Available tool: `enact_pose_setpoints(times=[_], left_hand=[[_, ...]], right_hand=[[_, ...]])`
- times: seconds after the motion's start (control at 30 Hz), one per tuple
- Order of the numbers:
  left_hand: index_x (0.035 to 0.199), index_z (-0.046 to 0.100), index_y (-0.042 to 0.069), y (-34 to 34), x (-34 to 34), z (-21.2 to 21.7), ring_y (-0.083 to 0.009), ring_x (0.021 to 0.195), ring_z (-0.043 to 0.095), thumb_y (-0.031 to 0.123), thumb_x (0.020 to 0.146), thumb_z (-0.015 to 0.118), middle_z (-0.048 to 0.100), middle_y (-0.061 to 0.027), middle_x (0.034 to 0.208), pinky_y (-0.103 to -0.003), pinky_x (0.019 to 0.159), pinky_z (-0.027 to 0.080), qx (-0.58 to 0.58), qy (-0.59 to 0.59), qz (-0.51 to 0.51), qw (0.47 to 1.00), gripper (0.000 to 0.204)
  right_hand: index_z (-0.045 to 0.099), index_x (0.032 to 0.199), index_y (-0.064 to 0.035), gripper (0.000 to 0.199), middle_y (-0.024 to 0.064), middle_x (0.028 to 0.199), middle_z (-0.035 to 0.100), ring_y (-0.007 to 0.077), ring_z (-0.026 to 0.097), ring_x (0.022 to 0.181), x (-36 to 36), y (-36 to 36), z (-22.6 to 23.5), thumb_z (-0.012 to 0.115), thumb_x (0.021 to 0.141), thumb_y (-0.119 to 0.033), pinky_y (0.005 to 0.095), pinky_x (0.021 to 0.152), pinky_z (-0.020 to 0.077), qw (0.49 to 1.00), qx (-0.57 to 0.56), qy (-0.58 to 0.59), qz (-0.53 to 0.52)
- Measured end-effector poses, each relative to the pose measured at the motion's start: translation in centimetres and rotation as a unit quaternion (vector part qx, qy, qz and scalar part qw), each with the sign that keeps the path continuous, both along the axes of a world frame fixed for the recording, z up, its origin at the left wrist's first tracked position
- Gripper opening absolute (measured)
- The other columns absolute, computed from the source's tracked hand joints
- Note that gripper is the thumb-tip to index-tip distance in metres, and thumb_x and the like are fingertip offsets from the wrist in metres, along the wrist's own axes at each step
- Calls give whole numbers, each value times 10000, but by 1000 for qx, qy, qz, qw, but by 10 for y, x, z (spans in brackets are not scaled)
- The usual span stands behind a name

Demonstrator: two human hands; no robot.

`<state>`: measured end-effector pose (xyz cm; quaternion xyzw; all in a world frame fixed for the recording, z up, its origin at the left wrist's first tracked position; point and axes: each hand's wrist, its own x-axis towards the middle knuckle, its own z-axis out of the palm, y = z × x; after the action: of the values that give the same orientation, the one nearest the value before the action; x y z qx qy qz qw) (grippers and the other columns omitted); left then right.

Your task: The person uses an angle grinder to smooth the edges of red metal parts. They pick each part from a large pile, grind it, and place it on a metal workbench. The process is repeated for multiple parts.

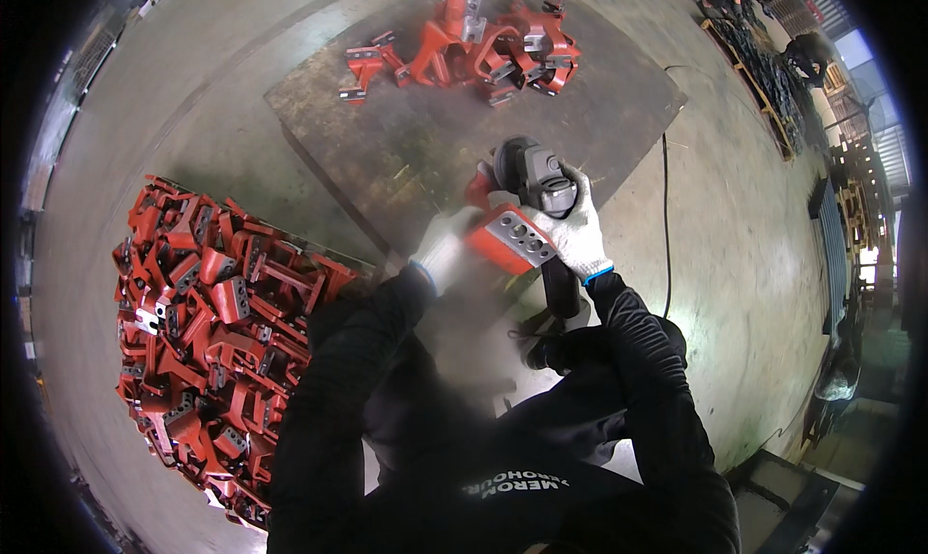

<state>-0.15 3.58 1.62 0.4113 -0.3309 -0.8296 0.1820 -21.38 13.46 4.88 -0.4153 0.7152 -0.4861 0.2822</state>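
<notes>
Two gloved hands — left hand (447, 249) gripping one red bracket (510, 239), right hand (577, 230) one grinder (537, 182).

The gloved left hand (447, 247) holds a red metal bracket (510, 240). The gloved right hand (578, 233) grips a dark angle grinder (534, 182), just above the bracket. Left of the grip lies a big pile of red brackets (208, 341).

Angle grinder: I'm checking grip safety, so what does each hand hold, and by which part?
The right hand grips the angle grinder around its body, behind the head. The left hand holds a red metal bracket by its left end.
</notes>
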Motion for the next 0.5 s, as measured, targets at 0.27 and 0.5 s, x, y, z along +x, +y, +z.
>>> enact_pose_setpoints(times=[0.27, 0.5], left_hand=[[1252, 682, 7, -12, 4, -3, -177, 940, 698, 52, 1007, 594, 714, -75, 1074, -344, 783, 556, -192, -22, -63, 979, 264], [1184, 691, -39, -48, 6, -46, -235, 928, 697, 253, 1020, 586, 704, -155, 1035, -396, 769, 577, -125, -106, 88, 982, 350]], right_hand=[[377, 1503, -89, 885, 117, 1085, 674, 176, 682, 816, -78, 10, -85, 916, 804, -155, 340, 694, 603, 912, -67, 377, 146], [384, 1513, -97, 886, 117, 1125, 667, 183, 679, 863, -23, 18, 13, 916, 807, -153, 340, 718, 605, 986, 81, -127, -70]])
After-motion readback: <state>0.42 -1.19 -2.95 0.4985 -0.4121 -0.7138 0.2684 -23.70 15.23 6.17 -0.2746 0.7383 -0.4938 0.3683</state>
